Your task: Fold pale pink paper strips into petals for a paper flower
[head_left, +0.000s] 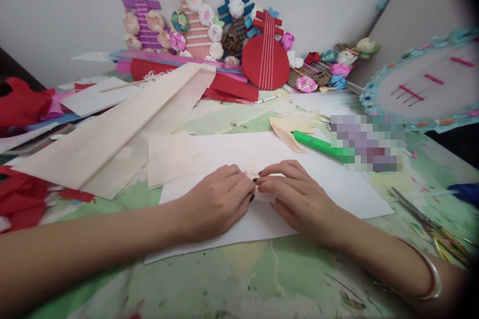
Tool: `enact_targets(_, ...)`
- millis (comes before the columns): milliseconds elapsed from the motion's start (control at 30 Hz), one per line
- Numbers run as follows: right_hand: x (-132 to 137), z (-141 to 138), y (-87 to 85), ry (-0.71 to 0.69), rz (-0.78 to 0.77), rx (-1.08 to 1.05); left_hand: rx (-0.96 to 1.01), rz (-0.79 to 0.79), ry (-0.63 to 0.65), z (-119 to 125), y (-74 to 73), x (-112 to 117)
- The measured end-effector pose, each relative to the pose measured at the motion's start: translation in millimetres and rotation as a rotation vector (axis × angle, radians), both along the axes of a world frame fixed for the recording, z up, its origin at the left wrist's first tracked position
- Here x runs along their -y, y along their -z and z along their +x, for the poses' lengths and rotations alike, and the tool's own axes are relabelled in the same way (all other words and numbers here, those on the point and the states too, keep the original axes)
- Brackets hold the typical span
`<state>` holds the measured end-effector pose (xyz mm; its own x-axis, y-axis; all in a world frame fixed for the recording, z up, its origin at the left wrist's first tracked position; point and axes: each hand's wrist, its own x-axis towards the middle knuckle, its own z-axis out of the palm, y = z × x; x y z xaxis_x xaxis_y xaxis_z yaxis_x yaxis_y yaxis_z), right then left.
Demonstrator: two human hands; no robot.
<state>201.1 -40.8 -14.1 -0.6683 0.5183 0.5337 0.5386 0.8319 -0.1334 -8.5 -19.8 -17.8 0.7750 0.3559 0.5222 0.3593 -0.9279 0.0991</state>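
Hands [220, 202] [303, 199] meet around small, pale, thin paper [266, 198].

Near five o'clock, the small paper [265, 197] is pale pinkish white, the sheet [359, 199] white. Folded paper [116, 124] at nine is cream, the tool [318, 143] at three bright green, the scissors [430, 224] at four gold-handled. Past twelve, a red lute [258, 65] has white stripes.

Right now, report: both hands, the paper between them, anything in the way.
Left hand and right hand close together over white sheet. Small pale paper at their fingertips, grip partly hidden. Green tool beyond right hand, not touching.
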Motion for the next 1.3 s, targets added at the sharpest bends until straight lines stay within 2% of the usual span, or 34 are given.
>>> enact_targets(167,-4.5,5.4,3.3,0.015,0.022,-0.106,-0.004,-0.082,0.025,-3.2,4.2,-1.7)
enact_targets(267,-7.1,6.8,3.0,0.038,0.006,-0.162,0.015,-0.024,0.026,-7.1,6.0,-5.6)
enact_targets(433,-11.3,10.7,6.4,-0.08,-0.045,-0.131,0.071,0.152,0.065,-16.1,8.3,-11.5)
enact_targets(500,-12.5,12.6,6.4,-0.098,-0.06,-0.119,0.075,0.157,0.078,-18.7,7.7,-13.2)
enact_targets(567,-13.1,14.5,3.6,-0.122,-0.089,-0.082,0.051,0.092,0.129,-20.0,5.9,-15.1)
enact_targets(700,-13.0,18.7,-7.1,-0.151,-0.184,0.054,-0.024,-0.164,0.248,-19.7,0.6,-19.9)
enact_targets(800,-12.9,21.4,-12.6,-0.169,-0.233,0.122,0.003,-0.364,0.28,-19.8,-1.6,-23.8)
enact_targets(933,-12.4,19.7,-11.6,-0.166,-0.279,0.157,0.03,-0.59,0.288,-21.2,-2.5,-28.3)
enact_targets(1033,-10.4,13.8,-7.9,-0.144,-0.301,0.144,0.014,-0.65,0.277,-20.6,-3.9,-30.1)
enact_targets(1200,-5.6,5.0,-3.6,-0.127,-0.366,0.108,0.022,-0.636,0.259,-17.6,-3.1,-31.5)
enact_targets(1300,-5.2,2.4,-2.8,-0.058,-0.429,0.047,0.094,-0.699,0.156,-16.3,-0.7,-31.2)
